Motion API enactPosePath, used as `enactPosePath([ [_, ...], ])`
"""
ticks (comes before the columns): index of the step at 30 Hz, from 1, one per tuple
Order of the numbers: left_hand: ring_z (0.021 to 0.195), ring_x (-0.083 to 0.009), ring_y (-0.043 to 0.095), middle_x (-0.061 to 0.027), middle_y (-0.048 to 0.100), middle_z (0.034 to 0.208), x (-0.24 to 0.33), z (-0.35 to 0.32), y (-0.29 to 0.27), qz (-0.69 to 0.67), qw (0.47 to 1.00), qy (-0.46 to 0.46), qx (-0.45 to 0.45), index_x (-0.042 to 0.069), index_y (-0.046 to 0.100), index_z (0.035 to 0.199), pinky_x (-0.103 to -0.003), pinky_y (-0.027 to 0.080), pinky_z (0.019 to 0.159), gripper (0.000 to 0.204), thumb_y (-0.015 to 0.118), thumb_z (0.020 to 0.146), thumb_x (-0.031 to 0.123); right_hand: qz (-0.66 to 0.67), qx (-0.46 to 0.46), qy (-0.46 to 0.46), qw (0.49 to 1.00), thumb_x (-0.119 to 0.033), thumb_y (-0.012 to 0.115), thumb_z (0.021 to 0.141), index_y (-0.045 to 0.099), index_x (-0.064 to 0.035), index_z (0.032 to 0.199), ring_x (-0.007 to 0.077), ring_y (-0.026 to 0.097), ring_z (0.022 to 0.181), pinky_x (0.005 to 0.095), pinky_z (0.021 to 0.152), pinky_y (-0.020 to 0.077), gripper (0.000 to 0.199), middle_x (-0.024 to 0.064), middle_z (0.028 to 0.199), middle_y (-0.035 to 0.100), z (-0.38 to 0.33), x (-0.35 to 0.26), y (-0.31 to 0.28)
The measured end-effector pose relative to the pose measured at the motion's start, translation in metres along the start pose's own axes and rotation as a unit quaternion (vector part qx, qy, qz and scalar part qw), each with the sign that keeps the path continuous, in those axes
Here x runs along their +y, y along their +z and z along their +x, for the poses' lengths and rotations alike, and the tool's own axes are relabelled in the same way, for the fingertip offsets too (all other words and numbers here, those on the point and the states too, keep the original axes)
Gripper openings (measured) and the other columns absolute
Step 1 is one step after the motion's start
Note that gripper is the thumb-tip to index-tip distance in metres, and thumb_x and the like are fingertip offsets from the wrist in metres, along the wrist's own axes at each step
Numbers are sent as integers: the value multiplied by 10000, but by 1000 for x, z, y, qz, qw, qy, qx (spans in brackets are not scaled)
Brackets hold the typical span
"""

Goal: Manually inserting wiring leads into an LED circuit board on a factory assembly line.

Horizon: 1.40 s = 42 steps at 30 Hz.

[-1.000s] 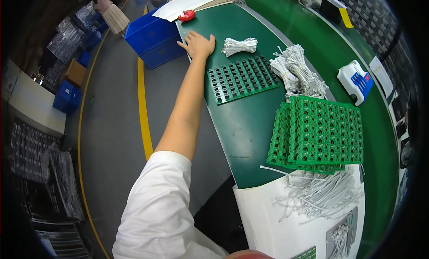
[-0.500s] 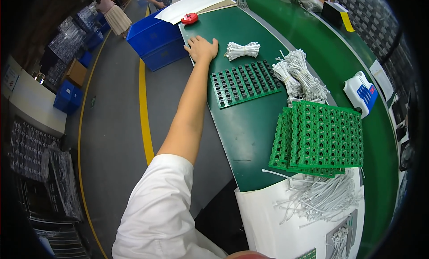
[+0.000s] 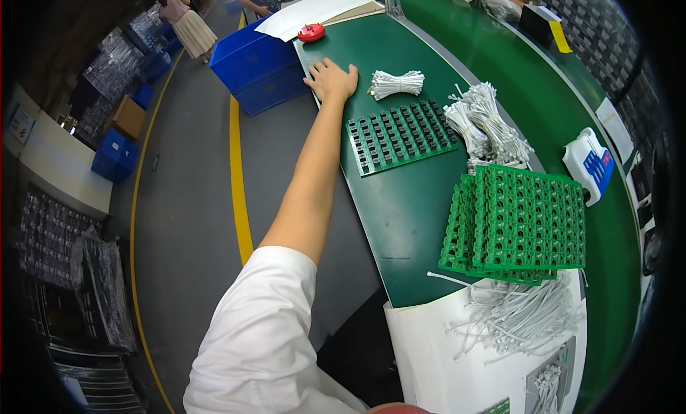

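left hand (image 3: 331,79): stretched way out on a straight arm, lying palm down with the fingers spread flat on the green tabletop (image 3: 400,214) near its left edge. It's not gripping anything.
right hand: not in the picture at all, so no idea what it's up to.
tied bundle of white cables (image 3: 397,83): just to the right of the left hand's fingertips, close but not touching as far as I can see.
dark green grid tray (image 3: 400,136): lies flat just on the near side of the hand and the bundle, close to the left edge.
red round thing (image 3: 311,33): further up the tabletop past the hand, next to some white sheets of paper (image 3: 321,6) at the far end.
more white cable bundles (image 3: 480,121): piled to the right of the dark tray.
bright green trays (image 3: 518,224): a stack of them, nearer to me, toward the right side.
loose white cables (image 3: 514,317): spread on a white sheet (image 3: 436,357) at the near end of the tabletop, right below the stack.
blue bin (image 3: 259,63): on the floor, off the left edge, beside the hand.
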<state>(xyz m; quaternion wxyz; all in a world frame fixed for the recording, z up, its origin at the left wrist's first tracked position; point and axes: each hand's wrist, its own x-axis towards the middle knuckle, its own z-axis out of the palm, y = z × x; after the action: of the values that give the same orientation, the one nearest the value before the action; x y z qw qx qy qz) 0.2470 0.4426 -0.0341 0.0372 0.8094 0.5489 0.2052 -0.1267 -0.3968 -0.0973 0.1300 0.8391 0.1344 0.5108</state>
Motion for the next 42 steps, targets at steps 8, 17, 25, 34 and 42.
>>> enactPosePath([
  [8,1450,-358,386,-221,498,1490,-2,2,7,11,1000,5,24,10,534,1429,-607,289,1180,750,542,944,582,-3,16,-27,1000,-399,334,1103,530,41,1013,301,528,710,476,651,479,489,170,846,528,1,3,5],
  [17,1454,-367,382,-224,489,1496,-1,-1,1,4,1000,3,7,18,540,1425,-611,310,1166,729,539,952,571,-14,33,-57,998,-387,338,1105,527,43,1023,293,526,691,468,636,481,476,164,829,524,4,5,4],
  [25,1454,-380,380,-229,482,1503,0,-2,4,-1,1000,3,7,15,534,1432,-614,306,1167,734,543,947,567,-21,48,-81,995,-376,341,1107,524,44,1032,286,524,675,462,623,482,464,159,814,520,14,4,4],
  [34,1451,-381,379,-236,476,1498,4,-1,3,1,1000,4,-1,19,536,1429,-621,302,1164,720,531,956,561,-16,60,-108,992,-364,345,1110,521,46,1042,277,522,657,454,608,483,451,153,797,515,32,-1,8],
  [42,1440,-373,382,-233,483,1484,-1,2,1,4,1000,10,23,22,538,1422,-620,302,1161,713,530,957,563,-23,93,-132,987,-354,348,1112,518,47,1050,270,520,641,447,595,485,440,147,781,512,39,8,30],
])
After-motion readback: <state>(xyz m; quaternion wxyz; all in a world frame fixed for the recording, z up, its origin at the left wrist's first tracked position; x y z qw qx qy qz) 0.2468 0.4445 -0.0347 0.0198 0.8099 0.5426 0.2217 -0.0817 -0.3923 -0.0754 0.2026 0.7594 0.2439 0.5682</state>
